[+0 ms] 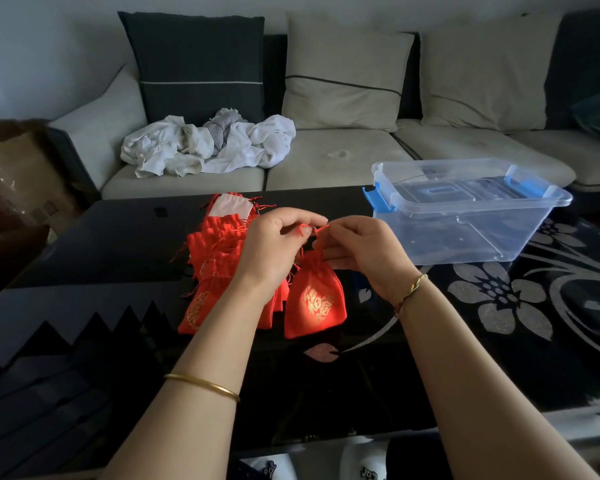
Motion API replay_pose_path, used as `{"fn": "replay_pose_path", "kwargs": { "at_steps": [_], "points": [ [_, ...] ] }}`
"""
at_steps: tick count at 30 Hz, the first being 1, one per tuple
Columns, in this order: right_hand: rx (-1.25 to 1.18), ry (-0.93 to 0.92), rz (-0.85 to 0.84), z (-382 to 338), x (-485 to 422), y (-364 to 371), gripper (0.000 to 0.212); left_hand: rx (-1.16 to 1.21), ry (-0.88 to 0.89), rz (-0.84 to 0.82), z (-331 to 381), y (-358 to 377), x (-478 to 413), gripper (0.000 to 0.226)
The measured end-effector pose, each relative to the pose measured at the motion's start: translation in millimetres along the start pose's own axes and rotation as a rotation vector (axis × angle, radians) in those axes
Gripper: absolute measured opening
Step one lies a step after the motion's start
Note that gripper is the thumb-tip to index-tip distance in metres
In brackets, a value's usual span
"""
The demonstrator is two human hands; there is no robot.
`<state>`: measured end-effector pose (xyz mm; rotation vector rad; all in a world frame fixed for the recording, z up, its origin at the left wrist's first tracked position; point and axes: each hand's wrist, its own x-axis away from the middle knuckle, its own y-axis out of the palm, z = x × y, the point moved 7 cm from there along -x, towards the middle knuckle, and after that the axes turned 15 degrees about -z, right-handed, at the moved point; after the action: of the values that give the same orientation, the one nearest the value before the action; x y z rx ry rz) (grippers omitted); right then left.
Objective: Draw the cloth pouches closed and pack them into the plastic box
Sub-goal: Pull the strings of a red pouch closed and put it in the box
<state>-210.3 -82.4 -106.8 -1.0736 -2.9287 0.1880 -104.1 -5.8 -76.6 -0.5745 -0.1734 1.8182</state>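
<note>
We see the left hand (274, 244) and the right hand (364, 251) each pinching the red cord (321, 230) of a pouch (314, 299) hanging over the bench (118, 237), beside the pile (219, 258), with the open box (465, 216) near on the right.

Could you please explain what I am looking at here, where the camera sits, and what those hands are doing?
There is no machine: one camera worn on a person's head looks down at their bare hands. The left hand and right hand pinch the red drawstring of one red pouch, whose neck is gathered. A pile of red pouches lies on the dark glass table. To the right stands the clear plastic box with blue latches, no pouches visible inside. A sofa is behind.
</note>
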Motion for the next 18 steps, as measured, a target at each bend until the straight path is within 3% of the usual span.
{"fn": "replay_pose_path", "kwargs": {
  "at_steps": [4, 7, 15, 18],
  "points": [
    [-0.053, 0.032, 0.034, 3, 2, -2, 0.02, 0.436, -0.225, -0.084, -23, 9, 1, 0.029],
    [-0.074, 0.031, 0.07, 2, 4, -4, 0.021, 0.668, -0.279, -0.148, -26, 15, 3, 0.026],
    [-0.1, 0.039, 0.177, 4, 8, -14, 0.021, 0.954, -0.297, -0.273, -28, 23, 4, 0.023],
    [-0.115, 0.028, 0.197, 5, 9, -18, 0.02, 1.012, -0.302, -0.225, -29, 21, 5, 0.023]
  ]
}}
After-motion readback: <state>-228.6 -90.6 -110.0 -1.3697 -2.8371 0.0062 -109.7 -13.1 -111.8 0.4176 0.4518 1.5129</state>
